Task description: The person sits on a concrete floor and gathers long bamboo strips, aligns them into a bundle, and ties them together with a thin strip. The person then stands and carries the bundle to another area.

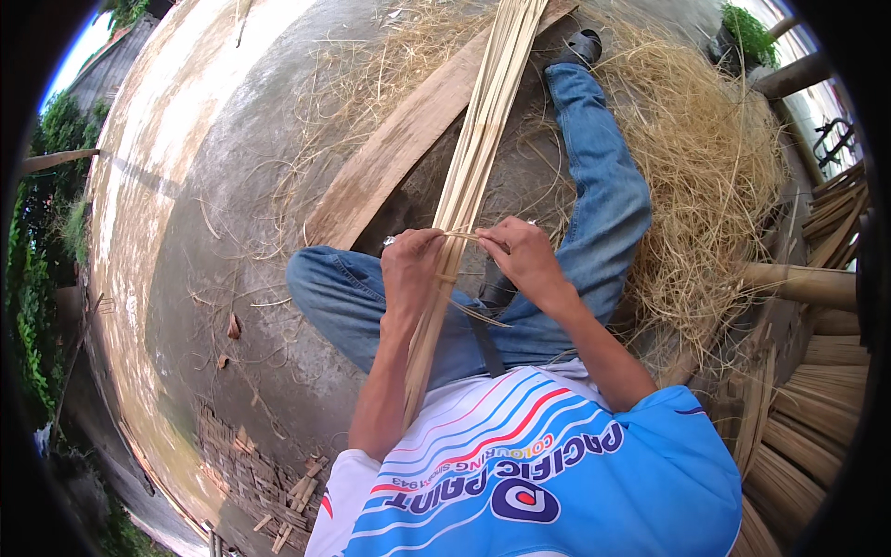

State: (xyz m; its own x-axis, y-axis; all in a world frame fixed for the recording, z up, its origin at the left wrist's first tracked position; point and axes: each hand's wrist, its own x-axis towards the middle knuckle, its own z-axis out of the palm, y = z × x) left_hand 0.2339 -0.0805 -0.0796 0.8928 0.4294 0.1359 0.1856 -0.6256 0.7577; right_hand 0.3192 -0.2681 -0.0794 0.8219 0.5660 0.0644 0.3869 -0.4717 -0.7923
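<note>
Closest to the camera, one blue-and-white striped shirt [594, 455] covers the person's trunk, with two bare forearms reaching forward past it. Above the lap are two hands, the left hand [413, 265] and the right hand [524, 255]; the fingertips of both pinch one thin strip [459, 234] stretched between them. That strip crosses one long bundle of pale strips [484, 139], which runs from the shirt's front up between two legs in blue jeans [599, 167] to the top edge; its strips lie too tightly together to count. One loose strip end [487, 317] trails across the lap. Farther out, one wooden plank [413, 139] slants left of the bundle, and one heap of curly shavings [696, 167] spreads beyond the right leg. One dark shoe [580, 48] shows at that leg's end. Toward the upper right stands one leafy green plant [747, 35].
</note>
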